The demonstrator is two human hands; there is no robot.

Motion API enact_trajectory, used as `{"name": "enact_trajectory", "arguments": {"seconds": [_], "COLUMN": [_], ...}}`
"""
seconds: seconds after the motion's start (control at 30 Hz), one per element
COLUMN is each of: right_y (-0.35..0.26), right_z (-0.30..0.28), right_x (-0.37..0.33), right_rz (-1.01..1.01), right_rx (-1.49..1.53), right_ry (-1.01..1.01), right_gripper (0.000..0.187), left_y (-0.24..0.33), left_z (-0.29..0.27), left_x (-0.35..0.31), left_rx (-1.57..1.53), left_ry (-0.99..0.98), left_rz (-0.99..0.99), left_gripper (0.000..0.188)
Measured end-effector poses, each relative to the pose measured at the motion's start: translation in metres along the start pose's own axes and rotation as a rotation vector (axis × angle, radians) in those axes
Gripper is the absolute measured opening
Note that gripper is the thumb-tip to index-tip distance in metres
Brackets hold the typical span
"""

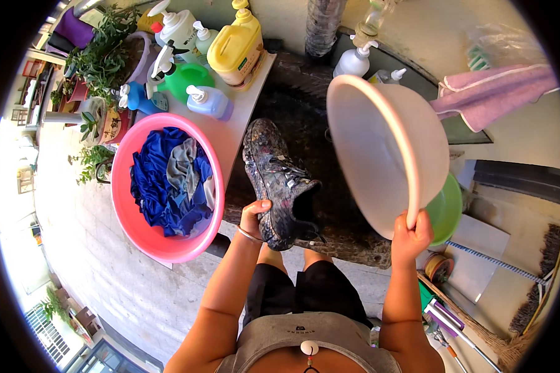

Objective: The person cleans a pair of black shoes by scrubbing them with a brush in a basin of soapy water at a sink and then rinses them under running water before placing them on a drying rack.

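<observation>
Left hand (252, 219): thumb laid over the sole edge, remaining fingers hidden behind the load, so their curl cannot be told; has hold of one black, multicolour-speckled lace-up shoe (270, 177) by its heel half, most of the shoe extending beyond the hand, above a dark, mottled, rough-edged slab (298, 96); contact with the slab cannot be told. Right hand (412, 236): fingers curled tight on the near rim of one round, whitish translucent plastic basin (426, 143), tipped up on its side, its bulk beyond the hand. Left of the left hand: one round pink plastic tub (162, 247) with crumpled blue and grey cloth (158, 168). Beyond the right hand, near the basin's far rim: one white pump bottle (353, 61). Risks, as judged: shoe may roll or drop if the thumb slackens, being held near one end only; basin may twist, its weight hanging off a single rim grip; a careless swing could knock the bottle or strike the shoe. Orientation of shoe: toe away from the left hand and the wearer, slightly leftward; heel toward the wearer; sole facing left, ankle opening right; long axis running roughly fore-and-aft.
</observation>
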State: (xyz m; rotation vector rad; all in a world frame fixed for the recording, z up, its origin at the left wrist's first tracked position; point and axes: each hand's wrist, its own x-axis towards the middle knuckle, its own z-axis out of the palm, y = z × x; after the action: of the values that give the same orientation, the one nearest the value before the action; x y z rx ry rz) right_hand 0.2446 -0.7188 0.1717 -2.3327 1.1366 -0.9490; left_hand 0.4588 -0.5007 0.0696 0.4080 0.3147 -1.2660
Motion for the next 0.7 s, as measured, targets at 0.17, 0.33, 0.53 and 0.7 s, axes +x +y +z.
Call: {"name": "enact_trajectory", "arguments": {"seconds": [0.17, 0.33, 0.53, 0.7], "right_y": [0.05, 0.114, 0.156, 0.126], "right_z": [0.047, 0.124, 0.163, 0.149], "right_x": [-0.009, -0.056, -0.079, -0.05], "right_rz": [0.581, 0.906, 1.076, 0.252], "right_rx": [0.636, 1.251, 1.229, 0.008], "right_ry": [0.046, 0.006, -0.025, -0.033], "right_gripper": [0.011, 0.035, 0.033, 0.03], "left_y": [-0.004, -0.009, -0.035, -0.038], "left_z": [0.002, -0.062, -0.056, -0.061], "left_x": [0.007, 0.04, 0.091, 0.122], "left_rx": [-0.004, -0.018, -0.053, -0.007], "left_ry": [-0.091, -0.15, -0.137, -0.16], "left_rz": [0.038, 0.046, -0.013, -0.069], "left_gripper": [0.066, 0.068, 0.067, 0.069]}}
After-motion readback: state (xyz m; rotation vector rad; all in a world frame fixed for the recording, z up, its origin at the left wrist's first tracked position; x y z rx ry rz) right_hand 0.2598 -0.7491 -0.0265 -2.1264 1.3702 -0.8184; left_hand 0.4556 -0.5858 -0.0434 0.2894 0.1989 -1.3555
